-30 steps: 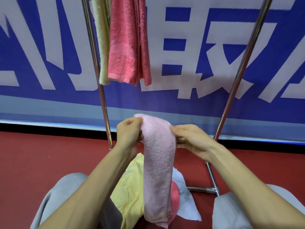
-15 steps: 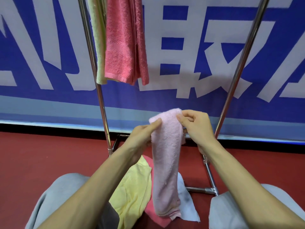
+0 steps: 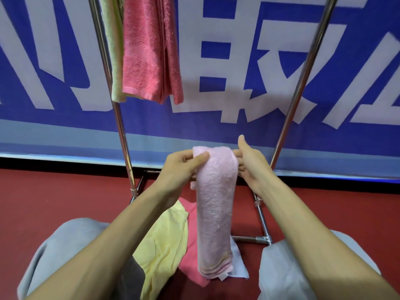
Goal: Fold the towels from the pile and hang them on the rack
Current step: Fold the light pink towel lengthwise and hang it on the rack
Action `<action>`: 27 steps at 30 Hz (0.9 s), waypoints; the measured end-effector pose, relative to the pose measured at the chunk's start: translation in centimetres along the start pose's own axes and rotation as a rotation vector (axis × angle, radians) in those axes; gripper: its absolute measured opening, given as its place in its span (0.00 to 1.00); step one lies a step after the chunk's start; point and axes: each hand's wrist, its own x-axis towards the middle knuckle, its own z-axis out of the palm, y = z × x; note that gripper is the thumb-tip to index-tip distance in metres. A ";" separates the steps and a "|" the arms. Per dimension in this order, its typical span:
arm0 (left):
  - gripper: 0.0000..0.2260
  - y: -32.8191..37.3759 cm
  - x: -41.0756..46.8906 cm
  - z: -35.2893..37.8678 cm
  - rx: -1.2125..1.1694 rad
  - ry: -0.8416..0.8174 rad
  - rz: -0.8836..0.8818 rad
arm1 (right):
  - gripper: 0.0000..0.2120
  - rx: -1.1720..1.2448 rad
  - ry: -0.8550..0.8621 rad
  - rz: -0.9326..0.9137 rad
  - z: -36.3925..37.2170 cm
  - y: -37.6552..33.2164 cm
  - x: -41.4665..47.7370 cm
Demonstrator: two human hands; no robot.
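Here, both forearms reach forward from the near edge and meet at the top fold of a pale pink towel (image 3: 214, 208). It is folded into a narrow strip and hangs straight down at centre, its lower end in front of the pile on the red floor (image 3: 54, 202).

The left hand (image 3: 181, 167) pinches the top left corner, thumb on the near face and fingers curled behind. The right hand (image 3: 251, 167) stands palm-left at the top right edge, thumb raised clear. Its fingers touch the edge but are partly hidden, so a grip cannot be told.

The pile holds a yellow towel (image 3: 164, 241), a coral towel (image 3: 190, 256) and a pale cloth (image 3: 239, 267). At far left, a red-pink towel (image 3: 149, 50) and a pale green towel (image 3: 112, 50) hang on the metal rack (image 3: 121, 135).
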 end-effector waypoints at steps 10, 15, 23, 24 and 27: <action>0.09 1.6 0.3 -3.1 -0.313 0.193 -0.148 | 0.42 -0.062 -0.494 0.136 1.4 1.0 -0.8; 0.05 1.6 0.8 -4.7 -0.417 0.306 -0.231 | 0.11 -0.180 -0.539 -0.073 2.0 1.3 -2.0; 0.06 1.9 0.6 -4.3 -0.398 0.370 -0.193 | 0.04 -0.231 -0.295 -0.423 2.6 0.7 -2.2; 0.09 2.0 0.5 -4.1 -0.335 0.347 -0.192 | 0.04 -0.207 -0.272 -0.454 2.7 0.5 -2.2; 0.16 1.5 0.6 -3.4 -0.110 0.231 -0.178 | 0.05 -0.084 -0.198 -0.451 2.5 -0.1 -1.9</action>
